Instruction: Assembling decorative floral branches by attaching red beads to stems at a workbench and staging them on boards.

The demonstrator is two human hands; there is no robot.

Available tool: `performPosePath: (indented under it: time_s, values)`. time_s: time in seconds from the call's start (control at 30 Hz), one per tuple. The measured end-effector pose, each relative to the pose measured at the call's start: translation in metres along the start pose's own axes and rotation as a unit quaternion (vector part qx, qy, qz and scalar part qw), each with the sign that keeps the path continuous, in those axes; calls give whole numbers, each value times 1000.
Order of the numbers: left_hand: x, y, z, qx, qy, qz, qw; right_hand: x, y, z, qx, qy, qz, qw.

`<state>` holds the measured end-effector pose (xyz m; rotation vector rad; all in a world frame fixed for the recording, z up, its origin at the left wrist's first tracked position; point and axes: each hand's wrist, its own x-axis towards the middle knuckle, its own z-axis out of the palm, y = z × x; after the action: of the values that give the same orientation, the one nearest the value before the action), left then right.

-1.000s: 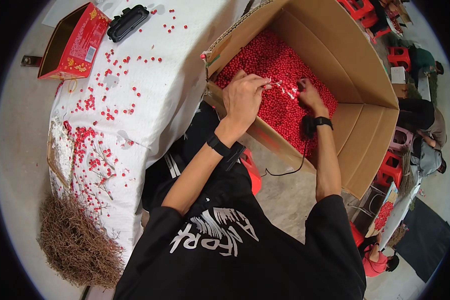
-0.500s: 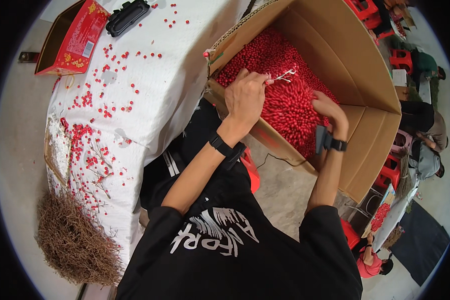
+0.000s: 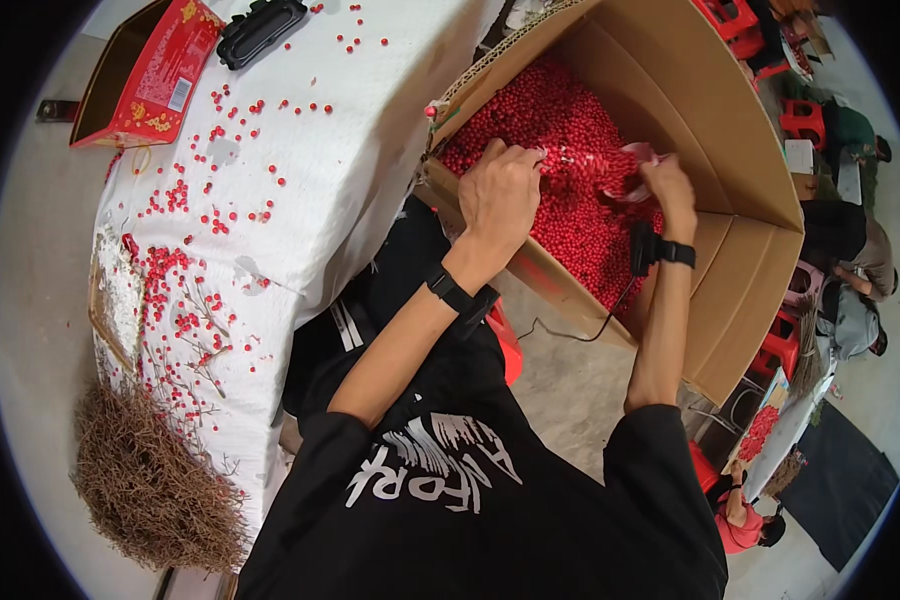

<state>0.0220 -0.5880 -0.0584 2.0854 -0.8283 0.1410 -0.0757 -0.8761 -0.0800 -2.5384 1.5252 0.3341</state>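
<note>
Left hand [image 3: 500, 195]: located upper centre of the frame, at the near left wall of the carton [image 3: 670, 90]. Fingers are curled, with thumb and forefinger closed on what appears to be a pale sprig [image 3: 567, 156]; blur obscures its outline.

Right hand [image 3: 672, 190]: located right of the left hand, over the right margin of the berries [image 3: 592, 245]. Fingers are bent and motion-blurred; grip and opening cannot be determined.

Governing relation: the sprig lies between the hands, immediately right of the left fingertips. Its long axis, as far as visible, runs roughly level across the frame, toward the right hand. The left hand is nearer. The berries fill the carton's base below and above this line; the mass is longest from upper left to lower right.

Edges: the near wall passes beneath both forearms. The upper left wall stands close to the left knuckles, restricting room on that side. The black wrist unit [image 3: 646, 247] on the right arm sits at the lower right of the berries; its cable [image 3: 587, 339] hangs by the near wall.

Open room: the bare panels right of the right hand afford the widest lateral clearance. The tabletop [image 3: 315, 190], carrying loose berries [image 3: 160, 262], lies left, outside the carton.
</note>
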Motion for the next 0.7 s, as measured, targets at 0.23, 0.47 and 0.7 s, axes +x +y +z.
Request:
performPosePath:
  time_s: [0.23, 0.47, 0.7]
  values:
    - [1, 0, 2, -44, 19, -8, 999, -2, 28, 138, 234, -68, -187, 952]
    - [-1, -5, 4, -67, 22, -17, 997, -5, 31, 90, 289, -307, -170, 891]
    - [-2, -7, 5, -51, 33, -1, 998, -97, -18, -53, 237, -190, -74, 950]
